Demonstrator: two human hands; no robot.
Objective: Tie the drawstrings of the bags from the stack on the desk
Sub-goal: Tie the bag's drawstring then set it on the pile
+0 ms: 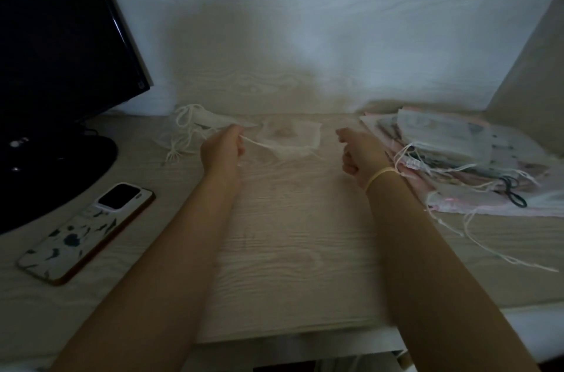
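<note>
2 hands (221,147) (360,155) flank sheer bag (293,139)

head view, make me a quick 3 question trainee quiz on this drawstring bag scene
1. True or false: the left hand pinches a drawstring that runs to the sheer white bag lying between the hands.
2. Which side of the desk holds the stack of bags? A) the person's left B) the person's right C) the middle
3. Fill in: the phone lies in front of the dark ____.

Key:
1. True.
2. B; the loose white bags lie at the left by the monitor.
3. monitor. Note: the right hand has curled fingers, but whether it holds a string cannot be told.
</note>
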